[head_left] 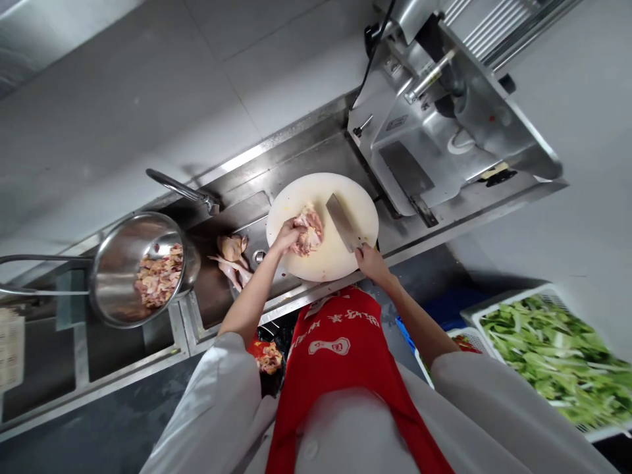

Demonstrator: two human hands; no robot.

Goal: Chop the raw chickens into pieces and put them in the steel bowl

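1. Head view — the meat [312, 232] is on the round white board [320, 268], left of its middle.
2. Left hand [287, 238]: fingers closed around the meat's left side, pinching it.
3. Right hand [371, 263]: wrapped around the handle of the cleaver [342, 222], at the board's near right edge. The blade points away from the body, over the board and apart from the meat.
4. Left of the board lies raw chicken [232, 249]; farther left, a steel pot [116, 263] holds cut pieces [158, 275].
5. Beyond — a tap [180, 185] at the back, a slicer [409, 164] right on the counter [316, 150], and greens [553, 349] low at right.
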